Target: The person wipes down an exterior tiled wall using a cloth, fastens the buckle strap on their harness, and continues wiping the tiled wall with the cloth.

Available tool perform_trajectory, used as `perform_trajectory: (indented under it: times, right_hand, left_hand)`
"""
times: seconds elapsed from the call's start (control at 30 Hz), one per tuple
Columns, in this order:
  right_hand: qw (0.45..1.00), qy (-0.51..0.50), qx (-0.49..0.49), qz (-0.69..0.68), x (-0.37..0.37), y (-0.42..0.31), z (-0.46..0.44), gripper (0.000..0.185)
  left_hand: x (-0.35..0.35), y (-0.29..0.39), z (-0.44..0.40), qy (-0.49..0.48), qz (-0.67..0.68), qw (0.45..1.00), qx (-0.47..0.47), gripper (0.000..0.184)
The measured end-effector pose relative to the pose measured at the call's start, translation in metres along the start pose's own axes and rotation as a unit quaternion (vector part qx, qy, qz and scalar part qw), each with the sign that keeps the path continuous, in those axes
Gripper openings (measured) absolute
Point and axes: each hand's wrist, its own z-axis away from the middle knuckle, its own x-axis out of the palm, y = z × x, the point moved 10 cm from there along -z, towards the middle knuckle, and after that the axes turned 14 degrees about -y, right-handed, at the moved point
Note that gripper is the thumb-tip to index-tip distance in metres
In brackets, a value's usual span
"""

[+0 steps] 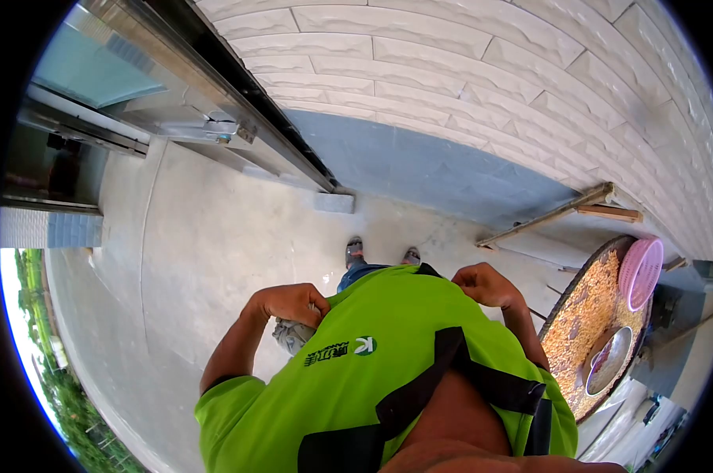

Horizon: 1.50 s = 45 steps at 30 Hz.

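Observation:
I wear a bright green polo shirt with black trim and a chest logo. At the left of its lower part, my left hand is closed, its fingertips at the fabric. A crumpled grey cloth hangs just below this hand; whether the hand grips it too is unclear. My right hand is closed at the shirt's opposite side, pinching the fabric, with its fingertips partly hidden. Beyond the shirt show a bit of blue jeans and my feet in dark sandals.
To the right stands a large round tray of yellow grain, carrying a pink basket and a metal bowl. Wooden poles lean near the tiled wall. A grey block lies by the sliding door.

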Motion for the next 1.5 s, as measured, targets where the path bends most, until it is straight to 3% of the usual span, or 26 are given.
perform_trajectory:
  times: [0.1,0.23,0.33,0.43,0.5,0.6,0.8,1.1,1.5]
  right_hand:
    - [0.999,0.013,0.036,-0.021,-0.004,-0.009,-0.006,0.02]
    - [0.999,0.022,0.013,0.026,-0.012,-0.032,0.008,0.019]
    - [0.998,0.037,-0.013,0.053,-0.021,-0.041,0.042,0.017]
    - [0.999,0.044,0.01,0.013,-0.024,-0.032,0.074,0.014]
    - [0.994,0.037,0.012,-0.1,-0.021,-0.017,0.095,0.012]
    - [0.989,0.007,-0.007,-0.146,-0.009,-0.002,0.124,0.011]
    - [0.977,0.06,-0.056,-0.196,-0.006,-0.012,0.134,0.009]
    - [0.994,0.056,-0.072,-0.062,-0.016,-0.057,0.09,0.007]
    - [0.994,0.023,-0.035,-0.104,0.004,-0.027,0.185,0.009]
  left_hand:
    - [0.013,0.001,-0.002,0.005,0.006,1.0,-0.012,0.023]
    - [0.015,0.009,0.001,0.021,0.004,0.999,-0.032,0.022]
    - [0.005,0.054,0.006,0.067,0.01,0.994,0.084,0.019]
    - [-0.003,0.081,0.004,0.091,-0.016,0.992,0.092,0.018]
    - [-0.002,0.103,-0.003,0.09,-0.026,0.99,0.101,0.018]
    - [0.0,0.125,-0.015,0.099,-0.134,0.983,0.079,0.019]
    - [0.016,0.126,-0.01,0.11,-0.117,0.986,0.035,0.021]
    - [0.06,0.048,-0.006,0.059,0.022,0.997,0.037,0.021]
    - [0.048,0.132,-0.01,0.11,-0.137,0.978,0.114,0.015]
